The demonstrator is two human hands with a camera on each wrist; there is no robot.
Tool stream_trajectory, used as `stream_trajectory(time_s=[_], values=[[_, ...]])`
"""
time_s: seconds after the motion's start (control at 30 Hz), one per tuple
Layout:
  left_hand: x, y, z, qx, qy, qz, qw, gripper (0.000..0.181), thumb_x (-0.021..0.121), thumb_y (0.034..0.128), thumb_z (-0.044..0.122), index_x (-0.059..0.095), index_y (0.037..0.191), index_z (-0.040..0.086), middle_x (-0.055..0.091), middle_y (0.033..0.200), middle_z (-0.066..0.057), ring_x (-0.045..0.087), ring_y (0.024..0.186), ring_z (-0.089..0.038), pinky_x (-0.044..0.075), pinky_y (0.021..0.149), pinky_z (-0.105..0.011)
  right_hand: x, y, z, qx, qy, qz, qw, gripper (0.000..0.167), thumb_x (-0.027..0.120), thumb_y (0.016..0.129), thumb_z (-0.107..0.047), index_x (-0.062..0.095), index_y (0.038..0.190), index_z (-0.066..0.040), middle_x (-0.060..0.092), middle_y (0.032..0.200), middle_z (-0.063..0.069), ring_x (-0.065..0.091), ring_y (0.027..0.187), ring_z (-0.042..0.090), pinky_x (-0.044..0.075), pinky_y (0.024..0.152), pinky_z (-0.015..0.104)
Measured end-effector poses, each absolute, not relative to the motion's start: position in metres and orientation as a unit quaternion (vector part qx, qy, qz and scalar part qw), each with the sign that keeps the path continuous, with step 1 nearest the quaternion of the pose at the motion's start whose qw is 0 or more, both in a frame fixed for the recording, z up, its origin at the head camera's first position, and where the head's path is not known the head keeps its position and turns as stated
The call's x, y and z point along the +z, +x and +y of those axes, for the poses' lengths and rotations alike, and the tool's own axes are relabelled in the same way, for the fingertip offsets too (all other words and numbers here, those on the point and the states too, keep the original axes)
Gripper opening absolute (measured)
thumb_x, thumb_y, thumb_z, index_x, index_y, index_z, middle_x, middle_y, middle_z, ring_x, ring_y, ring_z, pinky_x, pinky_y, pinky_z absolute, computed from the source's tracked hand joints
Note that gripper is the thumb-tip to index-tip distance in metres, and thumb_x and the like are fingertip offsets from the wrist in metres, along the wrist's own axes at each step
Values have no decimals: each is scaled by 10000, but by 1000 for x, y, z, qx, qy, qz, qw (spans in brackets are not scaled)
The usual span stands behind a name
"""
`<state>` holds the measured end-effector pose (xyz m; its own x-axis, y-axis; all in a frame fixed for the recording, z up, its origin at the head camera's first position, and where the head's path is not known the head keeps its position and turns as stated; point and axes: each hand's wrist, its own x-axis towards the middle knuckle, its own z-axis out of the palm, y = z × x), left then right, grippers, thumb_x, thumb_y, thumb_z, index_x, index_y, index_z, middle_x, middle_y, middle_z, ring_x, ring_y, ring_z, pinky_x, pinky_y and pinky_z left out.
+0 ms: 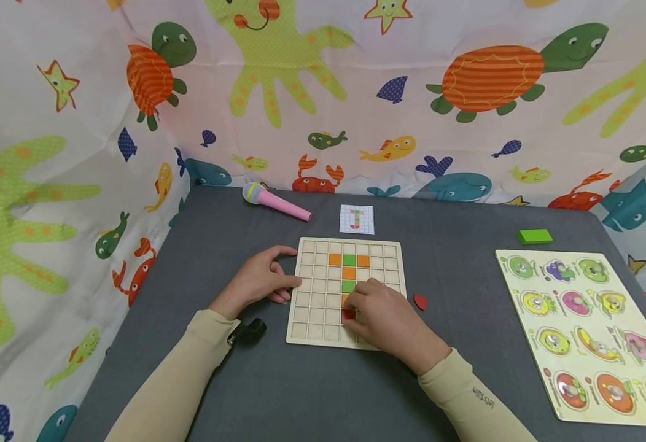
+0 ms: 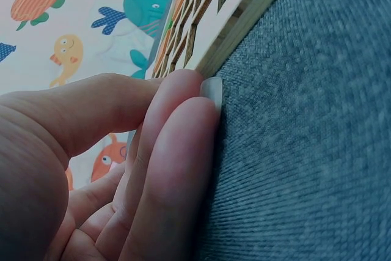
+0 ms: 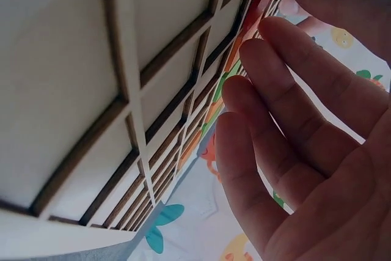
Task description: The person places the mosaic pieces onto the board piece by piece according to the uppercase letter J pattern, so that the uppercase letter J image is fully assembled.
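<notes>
A wooden grid board (image 1: 310, 296) lies on the grey table. Orange tiles (image 1: 335, 259) and green tiles (image 1: 348, 286) sit in its cells, making a top row and a column below it. My left hand (image 1: 259, 281) touches the board's left edge with thumb and index finger, the other fingers bent beneath. Over the lower middle of the board is my right hand (image 1: 392, 319). Its thumb touches a red tile (image 1: 347, 315) at the bottom of the column, also seen in the right wrist view; the other fingers are loosely bent, and the hand hides some cells.
Behind the board lies a pattern card (image 1: 357, 220) showing a coloured J-like shape, with a pink toy microphone (image 1: 281, 204) to its left. Right of the board is a small red piece (image 1: 420, 301). A fruit puzzle board (image 1: 533, 350) and a green block (image 1: 535, 236) lie farther right.
</notes>
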<state>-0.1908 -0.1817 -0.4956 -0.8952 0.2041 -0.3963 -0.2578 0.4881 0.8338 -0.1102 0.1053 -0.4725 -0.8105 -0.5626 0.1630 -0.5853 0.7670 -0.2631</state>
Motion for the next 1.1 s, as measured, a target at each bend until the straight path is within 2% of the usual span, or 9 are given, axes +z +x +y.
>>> stream_trajectory(time_s=[0.17, 0.47, 0.67, 0.87, 1.1], values=[[-494, -192, -181, 507, -14, 830, 232, 732, 926, 871, 262, 559, 1505, 267, 732, 860, -141, 781, 670, -253, 684, 643, -395, -471, -111, 108, 163, 299, -940, 31, 106, 912, 875, -250, 818, 909, -216, 680, 878, -75, 577, 861, 108, 582, 740, 282], [-492, -191, -182, 512, -12, 826, 234, 741, 926, 874, 266, 551, 1514, 263, 737, 885, -145, 778, 693, -263, 684, 649, -393, -471, -112, 112, 175, 303, -936, 40, 102, 903, 866, -168, 831, 918, -220, 702, 890, -74, 640, 915, 141, 607, 771, 319], [-491, -190, -182, 511, -10, 827, 234, 738, 918, 883, 256, 548, 1522, 247, 726, 873, -141, 775, 690, -253, 685, 655, -388, -470, -113, 110, 169, 295, -940, 28, 99, 911, 876, -215, 831, 934, -216, 696, 899, -76, 631, 925, 136, 609, 778, 317], [-491, -190, -181, 507, -15, 829, 236, 733, 917, 883, 259, 550, 1517, 254, 721, 880, -139, 778, 690, -249, 685, 654, -386, -467, -112, 113, 170, 293, -940, 23, 103, 901, 876, -200, 840, 958, -191, 733, 950, -58, 651, 981, 168, 626, 815, 343], [-491, -190, -182, 506, -16, 830, 234, 738, 927, 873, 273, 554, 1510, 265, 741, 884, -139, 782, 691, -253, 685, 654, -389, -464, -111, 131, 166, 256, -952, 19, 181, 892, 888, -238, 827, 1032, -151, 750, 1040, -19, 667, 1021, 177, 648, 842, 377]])
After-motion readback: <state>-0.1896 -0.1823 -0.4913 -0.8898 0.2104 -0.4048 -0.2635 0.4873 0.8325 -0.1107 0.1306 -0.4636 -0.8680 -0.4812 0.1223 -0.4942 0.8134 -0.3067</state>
